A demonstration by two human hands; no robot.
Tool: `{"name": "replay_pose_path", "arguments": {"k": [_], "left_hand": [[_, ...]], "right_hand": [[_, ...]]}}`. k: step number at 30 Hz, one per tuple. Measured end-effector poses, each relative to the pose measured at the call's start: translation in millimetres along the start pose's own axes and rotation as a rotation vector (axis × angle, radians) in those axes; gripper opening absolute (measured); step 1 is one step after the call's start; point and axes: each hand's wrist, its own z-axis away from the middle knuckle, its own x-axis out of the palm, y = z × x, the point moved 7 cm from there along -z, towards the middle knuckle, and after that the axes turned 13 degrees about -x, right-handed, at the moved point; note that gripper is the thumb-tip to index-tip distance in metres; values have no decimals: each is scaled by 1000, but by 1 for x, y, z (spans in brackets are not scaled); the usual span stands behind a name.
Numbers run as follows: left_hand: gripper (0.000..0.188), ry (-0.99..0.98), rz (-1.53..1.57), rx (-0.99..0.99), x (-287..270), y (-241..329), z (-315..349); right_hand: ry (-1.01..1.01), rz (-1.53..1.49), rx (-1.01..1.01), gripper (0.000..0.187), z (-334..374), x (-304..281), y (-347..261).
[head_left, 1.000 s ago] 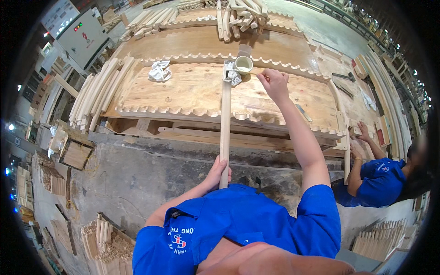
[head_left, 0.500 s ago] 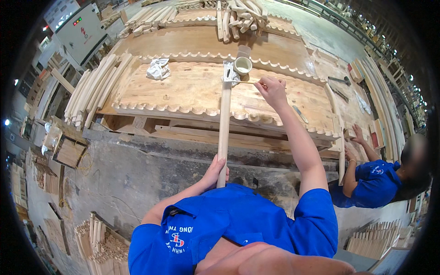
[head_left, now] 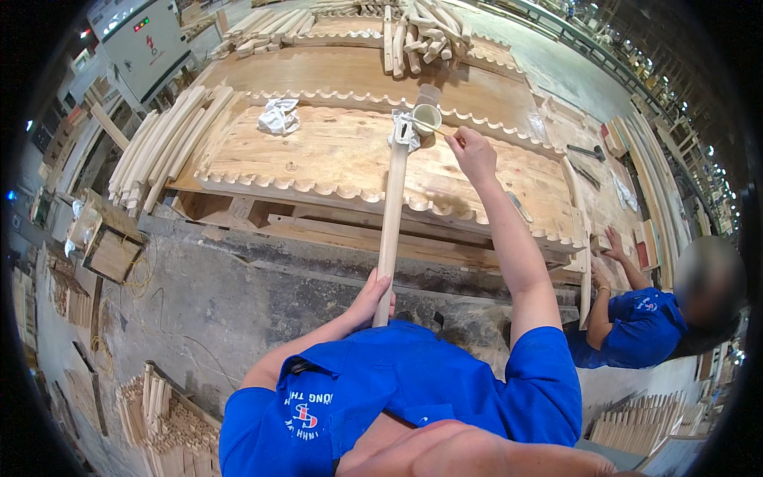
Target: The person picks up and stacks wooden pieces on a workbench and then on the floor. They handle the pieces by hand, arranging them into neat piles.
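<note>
My left hand (head_left: 370, 296) is wrapped round the near end of a long pale wooden bar (head_left: 391, 211), close to my body. The bar's far end, with a dark slot and white around it, lies over a white cloth (head_left: 412, 140) on the bench. A thin stick (head_left: 439, 130) is pinched in my right hand (head_left: 475, 156), its tip at the mouth of a pale cup (head_left: 426, 119) just beyond the bar's end. I cannot tell whether the tip is inside or only above the cup.
Scalloped wooden rails (head_left: 298, 188) edge the bench top (head_left: 334, 147). A crumpled white cloth (head_left: 278, 117) lies left, near stacked wooden bars (head_left: 163, 147). A hammer (head_left: 586, 151) lies at right. Beside the bench, a co-worker in blue (head_left: 632, 326) has both hands near the bench's right end.
The stick has moved from the bar's slotted end to the cup, tilting up to the left. My right hand has shifted slightly. My left hand keeps its hold on the bar.
</note>
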Motion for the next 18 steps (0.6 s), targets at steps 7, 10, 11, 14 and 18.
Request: {"name": "replay_pose_path", "arguments": {"k": [7, 10, 11, 14, 18], "left_hand": [[26, 3, -13, -6, -1, 1, 1], [26, 12, -14, -13, 1, 1, 1], [26, 15, -14, -16, 1, 1, 0], [26, 39, -25, -16, -4, 2, 4], [28, 25, -22, -16, 0, 2, 3]], "right_hand": [[125, -11, -100, 23, 13, -2, -1], [138, -47, -163, 23, 24, -1, 2], [142, -53, -194, 23, 27, -2, 4], [117, -101, -158, 23, 23, -3, 1], [101, -88, -104, 25, 13, -5, 3]]}}
